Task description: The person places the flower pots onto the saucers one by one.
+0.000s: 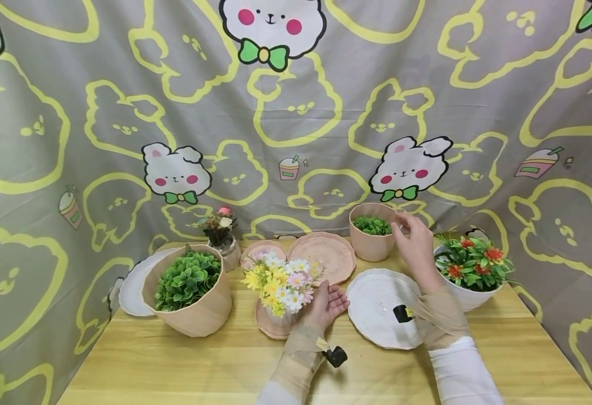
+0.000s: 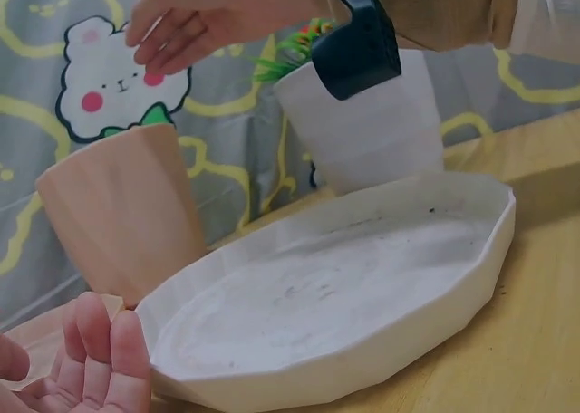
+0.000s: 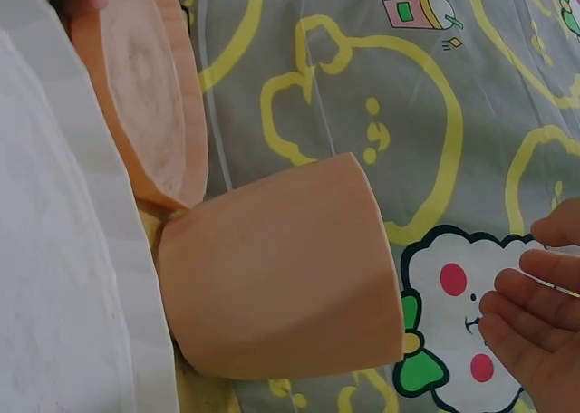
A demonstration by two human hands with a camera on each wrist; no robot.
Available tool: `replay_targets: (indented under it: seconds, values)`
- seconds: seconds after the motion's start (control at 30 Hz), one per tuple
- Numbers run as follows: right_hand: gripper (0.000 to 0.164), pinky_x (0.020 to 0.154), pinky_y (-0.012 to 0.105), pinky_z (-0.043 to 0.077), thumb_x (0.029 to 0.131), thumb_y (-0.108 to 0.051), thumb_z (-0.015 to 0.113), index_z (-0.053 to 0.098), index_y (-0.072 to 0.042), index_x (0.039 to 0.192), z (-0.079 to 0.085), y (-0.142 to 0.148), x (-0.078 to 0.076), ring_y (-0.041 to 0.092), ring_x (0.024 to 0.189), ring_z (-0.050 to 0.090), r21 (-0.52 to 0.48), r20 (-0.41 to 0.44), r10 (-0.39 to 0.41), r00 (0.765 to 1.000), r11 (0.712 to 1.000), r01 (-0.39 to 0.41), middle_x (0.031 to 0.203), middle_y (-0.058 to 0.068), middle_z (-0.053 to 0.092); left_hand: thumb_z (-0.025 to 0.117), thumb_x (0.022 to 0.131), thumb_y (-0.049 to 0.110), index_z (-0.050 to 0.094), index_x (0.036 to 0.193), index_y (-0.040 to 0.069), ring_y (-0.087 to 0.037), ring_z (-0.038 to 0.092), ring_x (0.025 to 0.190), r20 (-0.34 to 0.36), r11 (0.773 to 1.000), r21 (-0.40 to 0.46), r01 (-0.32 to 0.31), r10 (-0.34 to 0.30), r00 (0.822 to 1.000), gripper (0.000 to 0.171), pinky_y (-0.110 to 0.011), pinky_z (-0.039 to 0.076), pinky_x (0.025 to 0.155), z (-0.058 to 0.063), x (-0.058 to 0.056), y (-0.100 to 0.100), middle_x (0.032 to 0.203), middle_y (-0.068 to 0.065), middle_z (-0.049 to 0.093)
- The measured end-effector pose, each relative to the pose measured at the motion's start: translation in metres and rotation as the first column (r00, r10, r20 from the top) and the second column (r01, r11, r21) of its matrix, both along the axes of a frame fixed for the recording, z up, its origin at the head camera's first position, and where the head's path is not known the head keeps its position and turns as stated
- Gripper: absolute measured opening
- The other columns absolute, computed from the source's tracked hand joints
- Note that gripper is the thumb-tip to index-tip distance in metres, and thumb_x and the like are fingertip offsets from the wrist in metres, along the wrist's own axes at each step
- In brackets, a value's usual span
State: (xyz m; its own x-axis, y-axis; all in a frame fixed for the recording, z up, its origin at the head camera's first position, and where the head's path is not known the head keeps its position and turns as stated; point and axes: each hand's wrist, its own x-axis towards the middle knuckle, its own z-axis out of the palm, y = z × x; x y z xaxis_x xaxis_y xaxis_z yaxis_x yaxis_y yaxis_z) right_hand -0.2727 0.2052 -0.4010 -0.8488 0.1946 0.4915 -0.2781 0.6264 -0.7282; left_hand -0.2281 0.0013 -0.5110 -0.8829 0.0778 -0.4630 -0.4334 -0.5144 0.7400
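1. Five potted plants and five saucers are seen; all places are given from the near white saucer (image 1: 376, 315), taken as landmark, on the wooden table (image 1: 215, 371).
2. Two hands are seen. The left hand (image 1: 326, 306) is held just left of the landmark, its fingers loosely bent and slightly parted, with nothing gripped; whether the saucer's rim is touched cannot be told.
3. The right hand (image 1: 412, 236) is raised behind the landmark, its fingers spread and gently curved, with nothing held; a gap is shown by the wrist views between it and the smaller peach pot (image 1: 371, 247).
4. Two peach pots are counted, both filled with green foliage: the smaller just behind the landmark, the large peach pot (image 1: 194, 315) well to its left.
5. One daisy plant (image 1: 275, 281) is placed left of the landmark, beside the left hand.
6. One rose pot (image 1: 230, 256) is set far behind and left of it; one white pot (image 1: 470, 295) with red flowers is set to its right.
7. Three pink saucers (image 1: 323, 253) are counted: two behind and left of it, one beneath the daisies.
8. One second white saucer (image 1: 131, 287) is seen far left, partly hidden.
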Motion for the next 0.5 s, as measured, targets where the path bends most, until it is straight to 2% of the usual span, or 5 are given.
replay_targets:
  seconds: [0.17,0.33,0.5]
  values:
    - [0.032,0.096,0.043,0.051,0.098,-0.021,0.056,0.063,-0.002,0.123,-0.002,0.001,-0.007,0.032,0.110,0.063,-0.157,0.020,-0.029,0.999,0.987,0.031,0.119,0.018,0.066,0.029,0.106,0.024,0.052,0.103,-0.002,-0.012,0.055,0.067,-0.009,0.999,-0.053,0.008,-0.009,1.000,0.035,-0.025,0.053,0.065,0.001,-0.004,0.000,0.080,-0.005,0.055]
    - [0.034,0.099,0.038,0.048,0.100,-0.028,0.054,0.063,-0.008,0.125,0.000,0.001,-0.012,0.025,0.118,0.059,-0.314,0.096,-0.060,0.994,0.945,0.087,0.125,0.012,0.065,0.027,0.106,0.023,0.052,0.104,-0.002,-0.011,0.055,0.066,-0.011,0.996,-0.090,0.021,-0.022,1.000,0.036,-0.024,0.053,0.063,0.001,-0.007,0.000,0.079,-0.004,0.055]
    - [0.036,0.105,0.039,0.045,0.100,-0.027,0.052,0.059,-0.006,0.129,-0.002,0.001,-0.017,0.025,0.124,0.054,-0.394,0.155,-0.056,0.986,0.912,0.114,0.131,0.013,0.061,0.028,0.106,0.022,0.053,0.105,-0.002,-0.010,0.055,0.065,-0.005,0.994,-0.104,0.024,-0.024,1.000,0.035,-0.024,0.052,0.062,-0.001,-0.005,0.000,0.079,-0.004,0.056]
